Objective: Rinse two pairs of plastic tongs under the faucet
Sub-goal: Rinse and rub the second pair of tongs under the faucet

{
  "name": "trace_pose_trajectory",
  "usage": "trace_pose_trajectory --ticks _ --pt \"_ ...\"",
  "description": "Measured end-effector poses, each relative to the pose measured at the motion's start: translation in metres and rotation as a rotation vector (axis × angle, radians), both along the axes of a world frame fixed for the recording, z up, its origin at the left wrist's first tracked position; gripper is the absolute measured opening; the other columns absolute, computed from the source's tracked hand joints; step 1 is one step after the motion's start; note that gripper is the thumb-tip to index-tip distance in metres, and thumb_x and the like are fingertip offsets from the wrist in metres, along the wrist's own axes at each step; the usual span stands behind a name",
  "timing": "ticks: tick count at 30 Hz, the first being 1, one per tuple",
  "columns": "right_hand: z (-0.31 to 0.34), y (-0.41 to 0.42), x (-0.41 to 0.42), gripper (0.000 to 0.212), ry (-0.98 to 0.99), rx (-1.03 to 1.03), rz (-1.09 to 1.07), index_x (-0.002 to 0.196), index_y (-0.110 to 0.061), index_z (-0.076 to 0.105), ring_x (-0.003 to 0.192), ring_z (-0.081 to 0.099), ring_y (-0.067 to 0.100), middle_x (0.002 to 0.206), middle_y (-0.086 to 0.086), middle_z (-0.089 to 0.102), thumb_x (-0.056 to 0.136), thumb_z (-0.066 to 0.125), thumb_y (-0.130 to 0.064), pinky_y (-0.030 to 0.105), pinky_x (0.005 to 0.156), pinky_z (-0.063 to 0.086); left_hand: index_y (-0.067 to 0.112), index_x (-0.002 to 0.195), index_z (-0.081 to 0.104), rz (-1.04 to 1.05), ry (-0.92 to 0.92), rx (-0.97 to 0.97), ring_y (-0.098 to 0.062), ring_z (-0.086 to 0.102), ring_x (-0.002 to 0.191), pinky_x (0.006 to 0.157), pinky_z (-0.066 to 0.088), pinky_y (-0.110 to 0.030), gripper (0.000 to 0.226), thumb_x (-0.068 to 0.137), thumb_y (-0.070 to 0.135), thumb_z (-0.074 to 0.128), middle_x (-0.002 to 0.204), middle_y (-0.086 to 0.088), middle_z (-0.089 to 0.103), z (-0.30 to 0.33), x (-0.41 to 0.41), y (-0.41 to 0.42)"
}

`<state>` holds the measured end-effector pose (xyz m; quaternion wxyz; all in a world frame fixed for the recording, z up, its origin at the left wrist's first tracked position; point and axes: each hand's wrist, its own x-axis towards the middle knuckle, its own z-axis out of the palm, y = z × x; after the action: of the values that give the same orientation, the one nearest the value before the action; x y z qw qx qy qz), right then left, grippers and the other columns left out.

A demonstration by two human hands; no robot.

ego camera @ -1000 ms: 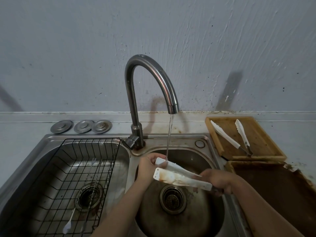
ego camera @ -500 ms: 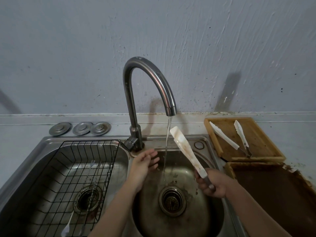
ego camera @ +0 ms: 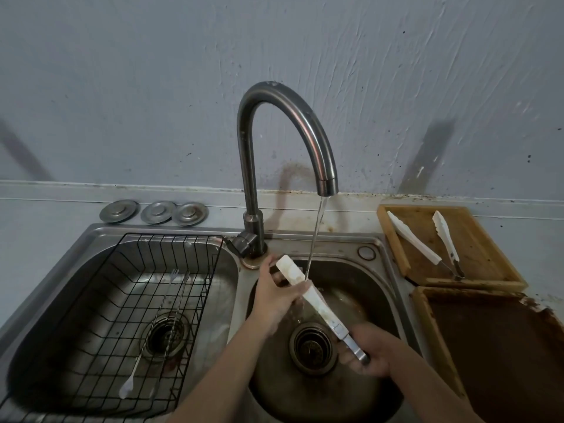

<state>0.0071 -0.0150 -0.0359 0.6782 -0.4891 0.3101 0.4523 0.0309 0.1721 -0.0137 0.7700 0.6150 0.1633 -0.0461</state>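
Observation:
A stained white pair of plastic tongs [ego camera: 317, 302] lies slanted over the right sink basin [ego camera: 378, 303], its blade under the water stream from the steel faucet [ego camera: 283, 123]. My right hand [ego camera: 370, 351] grips its metal handle end near the drain. My left hand [ego camera: 271, 293] holds the blade end from beneath, fingers curled around it. A second pair of white tongs [ego camera: 427, 239] lies spread open on a wooden tray [ego camera: 476, 239] to the right of the sink.
The left basin holds a black wire rack [ego camera: 131, 288] with a spoon and thin utensils. Three metal drain covers [ego camera: 154, 211] sit on the ledge behind. A dark brown tray [ego camera: 500, 346] lies at the near right. The drain strainer [ego camera: 311, 346] is below the tongs.
The tongs swung down from pointing up-left beside the stream to lying under it. My left hand, free half a second ago, now holds the blade end.

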Motion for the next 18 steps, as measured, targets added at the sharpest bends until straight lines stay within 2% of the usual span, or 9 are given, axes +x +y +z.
trace_pose_trajectory --ticks 3,6,8,10,12,13,15,17,18 --pt "0.003 -0.007 -0.002 0.035 0.023 -0.008 0.009 0.063 -0.004 0.052 0.030 0.036 0.011 0.046 0.004 0.039 0.095 0.039 -0.009 0.016 0.027 0.026 0.008 0.119 0.053 0.079 -0.012 -0.125 -0.017 0.069 0.070 0.052 0.058 -0.029 0.033 0.087 0.005 0.060 0.084 -0.009 0.068 0.002 0.003 0.001" --pt "0.008 -0.009 -0.003 0.035 0.031 -0.007 0.009 0.064 -0.002 0.055 0.029 0.037 0.012 0.047 0.005 0.041 0.095 0.041 -0.010 0.016 0.026 0.029 -0.001 0.117 0.055 0.049 -0.051 -0.198 -0.013 0.058 0.050 0.044 0.047 -0.025 0.027 0.090 0.004 0.053 0.069 -0.009 0.064 0.004 0.003 0.000" --pt "0.010 -0.009 -0.004 0.034 0.030 -0.012 0.007 0.064 -0.003 0.054 0.029 0.036 0.011 0.047 0.004 0.039 0.094 0.041 -0.009 0.016 0.025 0.028 0.006 0.120 0.054 -0.018 -0.061 -0.097 -0.013 0.063 0.062 0.051 0.050 -0.023 0.042 0.081 -0.001 0.066 0.079 -0.006 0.066 0.004 0.003 0.000" --pt "0.011 -0.007 -0.005 0.033 0.023 -0.026 0.002 0.064 -0.003 0.054 0.029 0.035 0.011 0.049 0.004 0.037 0.094 0.040 -0.007 0.016 0.025 0.027 0.022 0.120 0.050 -0.118 -0.042 0.146 -0.016 0.064 0.091 0.070 0.057 -0.029 0.067 0.064 0.001 0.080 0.102 -0.002 0.064 0.002 0.003 0.000" --pt "0.011 -0.006 -0.005 0.035 0.018 -0.033 -0.006 0.063 -0.002 0.055 0.029 0.034 0.010 0.050 0.004 0.037 0.094 0.039 -0.007 0.015 0.025 0.025 0.029 0.119 0.045 -0.155 -0.012 0.246 -0.019 0.061 0.099 0.078 0.058 -0.037 0.078 0.057 0.005 0.085 0.109 -0.001 0.061 0.003 0.002 -0.001" --pt "0.011 -0.005 -0.005 0.038 0.019 -0.032 -0.007 0.061 -0.001 0.056 0.029 0.033 0.010 0.050 0.003 0.036 0.094 0.038 -0.007 0.015 0.026 0.025 0.026 0.120 0.047 -0.125 -0.005 0.254 -0.018 0.063 0.094 0.075 0.059 -0.037 0.074 0.059 0.008 0.085 0.106 -0.002 0.062 0.005 0.003 -0.001" --pt "0.011 -0.005 -0.005 0.041 0.016 -0.039 0.004 0.058 -0.002 0.056 0.029 0.033 0.010 0.049 0.003 0.037 0.095 0.037 -0.008 0.014 0.026 0.024 0.014 0.116 0.056 -0.004 -0.015 0.213 -0.010 0.068 0.070 0.060 0.059 -0.026 0.047 0.073 0.011 0.076 0.090 -0.004 0.067 0.009 0.005 -0.001" --pt "0.012 -0.006 -0.005 0.040 0.004 -0.057 0.044 0.059 -0.003 0.057 0.028 0.034 0.010 0.048 0.004 0.038 0.095 0.038 -0.008 0.015 0.025 0.025 0.005 0.105 0.064 0.107 -0.046 0.219 -0.001 0.063 0.049 0.045 0.050 -0.014 0.021 0.086 0.014 0.063 0.073 -0.002 0.067 0.013 0.006 0.003" --pt "0.012 -0.006 -0.005 0.040 0.002 -0.060 0.063 0.060 -0.003 0.057 0.028 0.035 0.010 0.048 0.004 0.039 0.095 0.039 -0.009 0.015 0.025 0.026 0.003 0.100 0.066 0.138 -0.053 0.226 0.000 0.062 0.047 0.043 0.048 -0.012 0.018 0.088 0.015 0.060 0.071 -0.002 0.067 0.014 0.007 0.005"
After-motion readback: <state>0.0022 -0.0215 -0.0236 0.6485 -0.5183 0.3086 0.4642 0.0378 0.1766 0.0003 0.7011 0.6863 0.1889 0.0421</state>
